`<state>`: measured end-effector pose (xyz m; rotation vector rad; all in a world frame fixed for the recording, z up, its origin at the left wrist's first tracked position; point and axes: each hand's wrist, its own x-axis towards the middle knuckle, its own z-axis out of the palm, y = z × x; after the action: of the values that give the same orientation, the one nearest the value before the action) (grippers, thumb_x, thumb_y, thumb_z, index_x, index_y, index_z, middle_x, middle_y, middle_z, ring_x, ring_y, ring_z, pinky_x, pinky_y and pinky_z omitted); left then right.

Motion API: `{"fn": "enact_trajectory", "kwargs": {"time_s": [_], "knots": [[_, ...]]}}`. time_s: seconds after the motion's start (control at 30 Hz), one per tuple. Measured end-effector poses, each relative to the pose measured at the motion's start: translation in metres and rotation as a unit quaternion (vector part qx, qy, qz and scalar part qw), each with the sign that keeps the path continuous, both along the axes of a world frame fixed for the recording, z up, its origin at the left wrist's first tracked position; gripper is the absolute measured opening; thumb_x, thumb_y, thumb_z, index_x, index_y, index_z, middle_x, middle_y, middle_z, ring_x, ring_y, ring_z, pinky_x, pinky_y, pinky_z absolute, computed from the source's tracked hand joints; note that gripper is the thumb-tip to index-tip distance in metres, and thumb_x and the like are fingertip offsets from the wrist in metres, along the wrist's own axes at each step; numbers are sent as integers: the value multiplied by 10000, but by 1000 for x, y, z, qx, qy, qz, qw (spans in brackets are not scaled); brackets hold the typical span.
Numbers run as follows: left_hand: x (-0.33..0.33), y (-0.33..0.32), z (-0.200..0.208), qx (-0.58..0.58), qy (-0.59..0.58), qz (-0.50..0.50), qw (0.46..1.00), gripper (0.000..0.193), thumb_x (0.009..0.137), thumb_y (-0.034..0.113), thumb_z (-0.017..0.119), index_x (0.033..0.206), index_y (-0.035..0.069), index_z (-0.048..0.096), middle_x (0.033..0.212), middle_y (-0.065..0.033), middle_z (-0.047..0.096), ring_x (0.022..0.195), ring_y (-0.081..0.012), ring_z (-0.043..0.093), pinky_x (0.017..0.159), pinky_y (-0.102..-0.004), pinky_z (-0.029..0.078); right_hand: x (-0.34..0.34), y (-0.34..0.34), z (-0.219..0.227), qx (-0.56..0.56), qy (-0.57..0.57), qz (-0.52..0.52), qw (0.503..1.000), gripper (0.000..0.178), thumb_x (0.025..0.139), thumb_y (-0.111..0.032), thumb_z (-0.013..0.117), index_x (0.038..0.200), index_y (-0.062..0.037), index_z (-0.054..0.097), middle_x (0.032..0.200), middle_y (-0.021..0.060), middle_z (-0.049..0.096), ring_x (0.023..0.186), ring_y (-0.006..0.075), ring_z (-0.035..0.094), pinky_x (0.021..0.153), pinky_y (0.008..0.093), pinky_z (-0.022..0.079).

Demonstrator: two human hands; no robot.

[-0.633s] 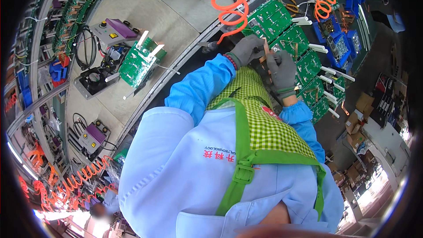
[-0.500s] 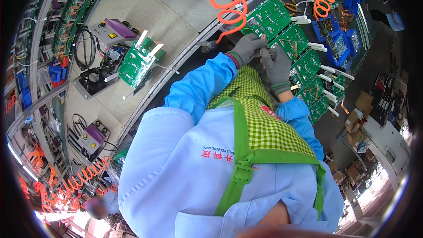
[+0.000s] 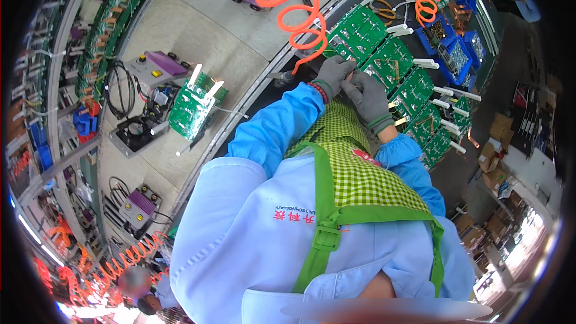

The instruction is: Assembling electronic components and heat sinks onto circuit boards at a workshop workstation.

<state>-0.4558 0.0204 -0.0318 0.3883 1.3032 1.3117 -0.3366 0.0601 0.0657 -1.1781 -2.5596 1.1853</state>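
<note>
My two grey-gloved hands meet in front of my checked apron [image 3: 342, 126], at the near left edge of a row of green circuit boards [image 3: 389, 63]. The fingers of my left hand [image 3: 332, 77] are closed in a pinch, pointing right. My right hand [image 3: 369, 99] comes up beside it with fingers curled in, their tips close to the left ones. Whatever lies between the fingertips is too small and covered to make out. The boards carry solder spots and white posts [image 3: 426, 63] along their right side.
An orange coiled hose [image 3: 300, 15] hangs just beyond my hands. Blue bins [image 3: 454, 60] of small parts stand at the right. Left, past the metal rail, another green board [image 3: 191, 111] stands beside a black fan [image 3: 129, 111] and a grey-purple control box [image 3: 153, 67].
My hands have drawn slightly toward me, and the right fingers are more curled. The whole view has shifted a little, with the boards lower and further left.
</note>
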Motion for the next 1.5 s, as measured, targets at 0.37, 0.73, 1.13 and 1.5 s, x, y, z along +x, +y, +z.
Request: {"fn": "enact_trajectory", "kwargs": {"time_s": [0.37, 0.73, 1.13, 1.5], "knots": [[-18, -13, -29, 55, 114, -34, 991, 188, 831, 176, 656, 803, 10, 573, 722, -63, 575, 598, -144, 558, 512, -272, 442, 108, 178, 98, 217, 72, -104, 968, 182, 807, -192, 648, 895, -38, 604, 786, 101, 604, 691, 180, 574, 645, 313, 464], [-13, 5, 41, -179, -116, 1, 977, 141, 910, 160, 549, 918, 21, 573, 751, -28, 582, 598, -88, 525, 531, -218, 421, 356, 421, -13, 126, -317, -136, 930, 344, 816, -247, 587, 1127, -99, 589, 1075, 169, 626, 1006, 315, 601, 860, 373, 470], [-3, 12, 37, -198, -132, 28, 971, 173, 908, 171, 571, 1007, 29, 559, 814, -51, 595, 646, -96, 555, 553, -216, 444, 382, 449, -126, 93, -424, -42, 900, 429, 762, -146, 564, 1184, -76, 536, 1115, 232, 584, 1020, 388, 562, 888, 444, 446], [-7, 7, 45, -219, -126, 35, 967, 119, 913, 145, 557, 959, 35, 554, 774, -56, 585, 618, -105, 540, 546, -219, 439, 352, 439, -81, 218, -213, -142, 942, 247, 836, -183, 560, 1069, -113, 607, 950, 163, 632, 892, 333, 614, 797, 440, 466]]}}
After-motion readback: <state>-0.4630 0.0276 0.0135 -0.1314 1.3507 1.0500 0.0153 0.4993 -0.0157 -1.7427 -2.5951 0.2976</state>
